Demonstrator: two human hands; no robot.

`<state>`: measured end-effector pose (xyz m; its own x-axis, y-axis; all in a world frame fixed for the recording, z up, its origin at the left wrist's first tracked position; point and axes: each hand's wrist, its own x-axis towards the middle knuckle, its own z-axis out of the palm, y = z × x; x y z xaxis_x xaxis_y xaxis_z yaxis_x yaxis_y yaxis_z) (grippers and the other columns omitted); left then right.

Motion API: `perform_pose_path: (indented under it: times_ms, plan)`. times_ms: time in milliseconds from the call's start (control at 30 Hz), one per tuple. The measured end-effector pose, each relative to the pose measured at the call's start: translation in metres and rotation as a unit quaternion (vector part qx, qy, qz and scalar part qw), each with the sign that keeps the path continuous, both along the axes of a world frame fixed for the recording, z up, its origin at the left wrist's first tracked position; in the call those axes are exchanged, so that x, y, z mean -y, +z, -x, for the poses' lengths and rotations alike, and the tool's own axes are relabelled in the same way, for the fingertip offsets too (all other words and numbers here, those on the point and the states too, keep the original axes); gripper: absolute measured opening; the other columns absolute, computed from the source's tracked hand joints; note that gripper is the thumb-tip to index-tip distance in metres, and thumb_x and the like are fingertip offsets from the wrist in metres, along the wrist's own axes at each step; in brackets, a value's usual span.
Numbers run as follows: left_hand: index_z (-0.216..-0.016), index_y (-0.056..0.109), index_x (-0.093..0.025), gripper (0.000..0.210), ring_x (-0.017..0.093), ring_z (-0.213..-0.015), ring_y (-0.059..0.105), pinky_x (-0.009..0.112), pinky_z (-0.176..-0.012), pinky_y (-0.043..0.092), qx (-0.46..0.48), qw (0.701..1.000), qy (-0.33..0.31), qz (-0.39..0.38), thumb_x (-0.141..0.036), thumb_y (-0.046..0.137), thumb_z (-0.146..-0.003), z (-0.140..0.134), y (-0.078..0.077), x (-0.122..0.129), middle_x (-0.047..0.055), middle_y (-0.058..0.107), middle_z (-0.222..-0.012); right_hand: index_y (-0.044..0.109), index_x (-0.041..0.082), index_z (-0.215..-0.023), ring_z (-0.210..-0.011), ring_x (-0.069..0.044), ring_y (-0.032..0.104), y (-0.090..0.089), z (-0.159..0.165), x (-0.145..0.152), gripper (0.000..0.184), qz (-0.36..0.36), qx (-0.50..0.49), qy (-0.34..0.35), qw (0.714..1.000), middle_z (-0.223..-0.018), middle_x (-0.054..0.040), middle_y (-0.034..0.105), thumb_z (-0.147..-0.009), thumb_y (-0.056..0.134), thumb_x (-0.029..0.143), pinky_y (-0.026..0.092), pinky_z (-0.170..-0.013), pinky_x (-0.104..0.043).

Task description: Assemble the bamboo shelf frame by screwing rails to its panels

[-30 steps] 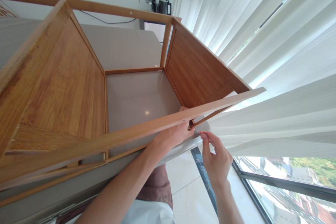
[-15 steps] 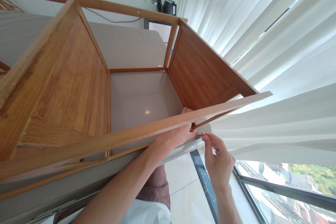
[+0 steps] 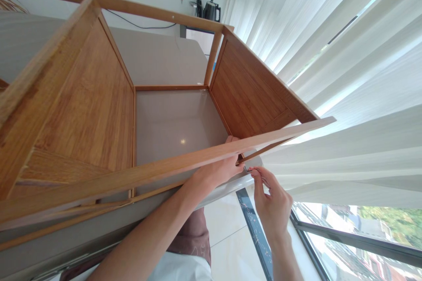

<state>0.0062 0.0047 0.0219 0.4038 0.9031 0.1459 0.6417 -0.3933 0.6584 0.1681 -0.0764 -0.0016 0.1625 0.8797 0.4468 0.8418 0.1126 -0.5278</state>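
A wooden furniture frame (image 3: 184, 160) with panelled sides stands tilted across my view. My left hand (image 3: 227, 167) reaches under its near rail and is closed round the lower corner by the right wooden panel (image 3: 250, 92); the rail hides part of the hand. Just right of that corner, my right hand (image 3: 272, 199) pinches a thin, bent metal hex key (image 3: 247, 170) between thumb and fingertips. The key's tip is close beside my left fingers at the joint; whether it sits in a screw is too small to tell.
A left wooden panel (image 3: 82, 109) rises beside a grey surface (image 3: 174, 123) under the frame. White curtains (image 3: 346, 140) hang at the right, above a window (image 3: 362, 232). A black kettle (image 3: 210, 11) stands at the back, and a cable (image 3: 141, 26) runs along the wall.
The view has shifted slightly, so everything sits a little further left. Both hands keep their places at the frame's corner, and the right fingers still pinch the hex key.
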Motion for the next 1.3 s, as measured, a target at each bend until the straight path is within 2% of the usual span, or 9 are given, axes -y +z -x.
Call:
perform_pose_path:
  times_ms: [167,367,533,833,1067,1167,1300]
  plan:
    - [-0.11,0.055,-0.022,0.026,0.026,-0.105,0.066,0.036,-0.09,0.051,-0.026,1.0,0.003,0.012,-0.03,0.062,-0.086,-0.0006,-0.0014,-0.0011,0.005,0.068,-0.111,0.07,0.022,-0.104,-0.083,-0.015,0.073,-0.0034,-0.002,0.0011,0.024,0.011,-0.022,-0.012,1.0,-0.095,-0.0027,0.077,-0.098,0.055,0.039,0.054,-0.06,-0.018]
    - [-0.114,0.055,-0.021,0.029,0.028,-0.108,0.065,0.037,-0.093,0.05,-0.052,0.999,0.011,-0.001,-0.031,0.061,-0.087,-0.0017,-0.0064,-0.0012,0.008,0.067,-0.115,0.07,0.024,-0.103,-0.082,-0.014,0.074,-0.0036,-0.0006,0.0023,0.02,-0.003,-0.01,-0.021,1.0,-0.092,0.0005,0.077,-0.098,0.056,0.037,0.053,-0.064,-0.018]
    - [-0.111,0.056,-0.021,0.026,0.028,-0.103,0.066,0.037,-0.09,0.051,-0.058,0.998,0.016,-0.01,-0.033,0.06,-0.088,-0.0021,-0.0096,-0.0008,0.008,0.067,-0.111,0.07,0.025,-0.103,-0.083,-0.013,0.074,-0.003,-0.0031,0.002,0.018,-0.007,-0.004,-0.028,1.0,-0.094,0.002,0.077,-0.097,0.058,0.036,0.052,-0.067,-0.017]
    - [-0.118,0.053,-0.023,0.032,0.027,-0.108,0.065,0.036,-0.091,0.051,-0.049,0.999,0.004,-0.007,-0.034,0.06,-0.088,-0.0007,-0.0062,-0.0006,0.007,0.065,-0.115,0.07,0.023,-0.103,-0.082,-0.015,0.074,-0.0001,-0.002,0.0002,0.019,-0.012,-0.018,-0.013,1.0,-0.094,0.0003,0.077,-0.097,0.057,0.036,0.055,-0.071,-0.021]
    - [-0.113,0.054,-0.022,0.029,0.027,-0.103,0.066,0.036,-0.089,0.051,-0.043,0.999,0.009,0.0,-0.032,0.061,-0.087,-0.0005,-0.0055,-0.0001,0.006,0.067,-0.111,0.071,0.025,-0.102,-0.079,-0.013,0.074,-0.0036,-0.0007,0.002,0.016,-0.025,0.002,-0.028,0.999,-0.093,0.0022,0.077,-0.097,0.059,0.035,0.053,-0.065,-0.018]
    - [-0.113,0.054,-0.023,0.028,0.027,-0.104,0.066,0.036,-0.088,0.051,-0.041,0.999,0.001,0.001,-0.031,0.061,-0.088,-0.0005,-0.0052,-0.0008,0.006,0.067,-0.112,0.071,0.026,-0.102,-0.08,-0.014,0.074,-0.0047,0.0007,0.0026,0.018,-0.016,-0.028,-0.041,0.999,-0.093,0.0013,0.077,-0.096,0.059,0.037,0.054,-0.066,-0.018]
    - [-0.116,0.052,-0.024,0.032,0.027,-0.106,0.066,0.036,-0.09,0.05,-0.033,0.999,0.005,-0.006,-0.03,0.062,-0.087,-0.001,-0.0059,-0.0013,0.006,0.067,-0.113,0.071,0.025,-0.102,-0.084,-0.016,0.075,-0.0026,-0.0009,-0.0003,0.021,0.047,-0.129,-0.055,0.989,-0.094,0.0003,0.077,-0.094,0.061,0.043,0.058,-0.076,-0.023]
